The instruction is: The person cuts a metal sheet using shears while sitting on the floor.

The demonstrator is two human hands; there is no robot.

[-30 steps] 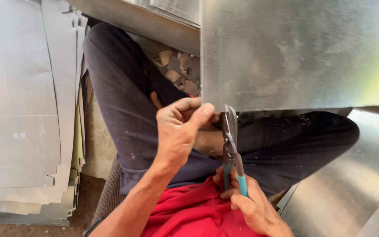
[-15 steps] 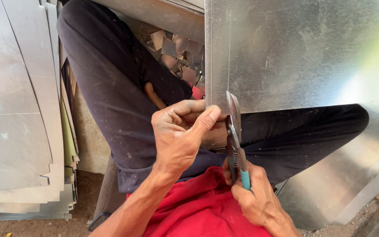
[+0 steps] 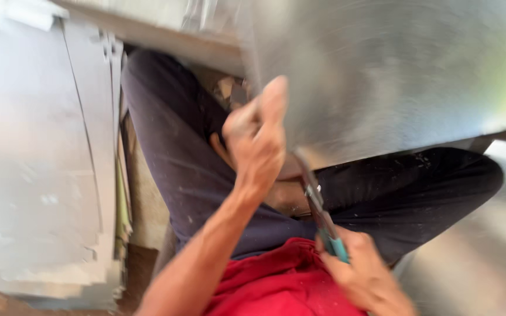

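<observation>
Both our hands are busy: left hand [image 3: 257, 140] grips the sheet [image 3: 382, 76] edge, right hand [image 3: 361, 275] clenches snips [image 3: 320, 213] at it.

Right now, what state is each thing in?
Left hand: gripping the metal sheet's edge.
Right hand: closed on the snips' handles.
Snips: blades at the sheet's lower edge.
Metal sheet: held up over the lap, blurred.
Stacked sheets: lying flat, untouched.
</observation>
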